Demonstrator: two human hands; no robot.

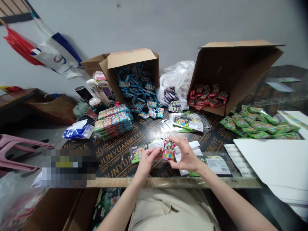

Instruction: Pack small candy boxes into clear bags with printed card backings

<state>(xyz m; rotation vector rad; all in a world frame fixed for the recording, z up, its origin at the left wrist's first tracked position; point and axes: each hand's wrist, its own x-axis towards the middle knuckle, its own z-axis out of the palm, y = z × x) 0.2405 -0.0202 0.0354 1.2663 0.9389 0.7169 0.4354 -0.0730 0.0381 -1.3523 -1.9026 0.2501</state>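
Observation:
A small red printed pack [168, 149] with a cartoon figure is held upright above the near part of the table. My right hand [186, 155] grips it by the top and bottom, thumb below and fingers above. From the other side, the pinched fingers of my left hand [149, 158] meet its left edge. Under my left hand lies a flat printed plastic sleeve [138, 153]. A white folded paper [195, 148] and another clear printed sleeve [218, 165] lie beneath and beside my right hand. Farther back is a pile of similar sleeves [189, 122].
An open carton [154, 69] spills blue packs; another carton [234, 75] holds red packs. Between them, a white plastic bag [178, 75] contains purple packs. Green packs [257, 123] and white boards [276, 160] lie right. Stacked colourful boxes [114, 122] and bottles [95, 88] stand left.

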